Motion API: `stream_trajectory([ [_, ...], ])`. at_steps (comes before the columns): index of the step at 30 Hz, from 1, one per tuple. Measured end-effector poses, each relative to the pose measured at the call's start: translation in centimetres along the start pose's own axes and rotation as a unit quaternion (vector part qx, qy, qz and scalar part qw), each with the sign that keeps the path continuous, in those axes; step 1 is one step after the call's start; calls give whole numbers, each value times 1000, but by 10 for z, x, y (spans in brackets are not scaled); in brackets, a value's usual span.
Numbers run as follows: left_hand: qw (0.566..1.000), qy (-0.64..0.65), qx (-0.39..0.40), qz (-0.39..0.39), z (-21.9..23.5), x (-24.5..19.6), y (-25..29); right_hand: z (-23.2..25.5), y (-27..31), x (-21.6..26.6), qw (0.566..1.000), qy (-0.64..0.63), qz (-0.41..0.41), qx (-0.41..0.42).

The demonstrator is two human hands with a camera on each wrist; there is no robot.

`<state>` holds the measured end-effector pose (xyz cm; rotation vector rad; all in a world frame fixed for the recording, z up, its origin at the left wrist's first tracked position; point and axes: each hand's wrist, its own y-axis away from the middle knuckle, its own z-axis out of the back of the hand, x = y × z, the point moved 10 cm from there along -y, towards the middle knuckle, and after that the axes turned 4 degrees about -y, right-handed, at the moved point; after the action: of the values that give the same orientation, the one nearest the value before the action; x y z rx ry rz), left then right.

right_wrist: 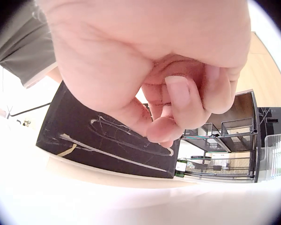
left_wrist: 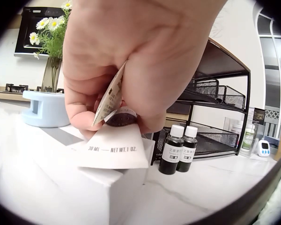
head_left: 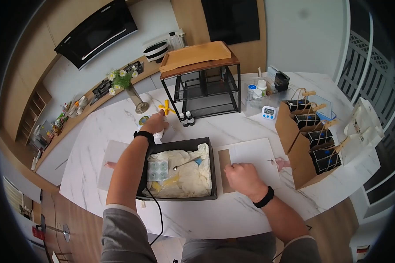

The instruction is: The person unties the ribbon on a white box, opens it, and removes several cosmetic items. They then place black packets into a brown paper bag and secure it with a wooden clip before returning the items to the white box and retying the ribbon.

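My left hand (head_left: 152, 124) pinches a small dark, round-ended bottle (left_wrist: 122, 118) at the top of a white carton (left_wrist: 84, 194). A raised carton flap (left_wrist: 113, 152) reads "30 ML — NET WT. 1 OZ."; another flap stands up between the fingers. Two dark bottles with white caps (left_wrist: 174, 152) stand just right of it. Over a brown strip (head_left: 226, 173) on a white flat board or folder (head_left: 254, 153) rests my right hand (head_left: 245, 179), fingers loosely curled with nothing visible in them. Between the hands lies a black box (head_left: 213, 175) lined with cream crumpled paper (head_left: 186, 182).
Inside the black box are a sheet of round pieces (head_left: 158, 170) and a small spoon (head_left: 184, 164). A black rack (head_left: 206, 105), flower vase (head_left: 138, 101) and yellow object (head_left: 166, 106) stand beyond. Rightward are a white timer (head_left: 269, 113) and brown carrier (head_left: 300, 171) holding dark boxes.
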<state>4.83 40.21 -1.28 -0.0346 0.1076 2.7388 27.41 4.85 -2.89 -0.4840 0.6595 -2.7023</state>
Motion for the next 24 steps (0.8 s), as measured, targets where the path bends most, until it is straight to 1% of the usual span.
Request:
stream_trajectory([
  [2, 999, 27, -18, 11, 5, -8, 4, -2, 1, 1, 1000, -3, 4, -3],
  [3, 999, 20, -37, -1, 12, -12, 6, 0, 1, 0, 1000, 0, 6, -20],
  [4, 999, 19, -35, -3, 17, -10, 6, 2, 2, 1, 999, 1, 9, -37],
  [6, 998, 16, -51, -36, 38, -10, 5, 3, 1, -3, 999, 5, 2, -34],
  [7, 998, 5, -48, -32, 50, -11, 9, 3, 0, -4, 999, 9, -2, -31],
  [8, 999, 4, -43, -31, 57, -15, 20, 2, 0, -4, 1000, 5, -3, -28],
  [10, 997, 40, -31, -54, 78, -42, 51, 1, -1, -8, 1000, -2, -16, -26],
  [11, 996, 88, 21, -18, 84, -64, 83, 0, -1, -8, 1000, -5, -17, -21],
  [12, 994, 99, 21, -47, 78, -76, 100, -1, -1, -8, 1000, -5, -18, -22],
  [14, 990, 86, 58, -92, 57, -113, 137, -4, -1, -7, 1000, -11, -22, -13],
  [16, 981, 104, 59, -152, 30, -142, 164, -2, -1, -6, 999, -16, -13, -32],
  [18, 975, 138, 105, -141, 3, -163, 185, -5, 0, -7, 1000, -16, -10, -20],
  [19, 973, 153, 98, -142, -14, -164, 186, -3, -1, -6, 1000, -16, -16, -17],
  [20, 970, 161, 86, -161, -20, -173, 191, 0, -2, -6, 999, -17, -23, -16],
  [21, 962, 204, 141, -110, -37, -171, 194, 0, -2, -6, 1000, -11, -23, -12],
  [22, 948, 245, 196, -60, -43, -174, 202, 0, -2, -5, 1000, -12, -21, -9],
  [23, 947, 246, 196, -59, -43, -175, 205, 0, -2, -5, 1000, -10, -20, -6],
  [24, 932, 280, 224, -53, -47, -178, 210, 0, -2, -5, 1000, -7, -19, -5],
])
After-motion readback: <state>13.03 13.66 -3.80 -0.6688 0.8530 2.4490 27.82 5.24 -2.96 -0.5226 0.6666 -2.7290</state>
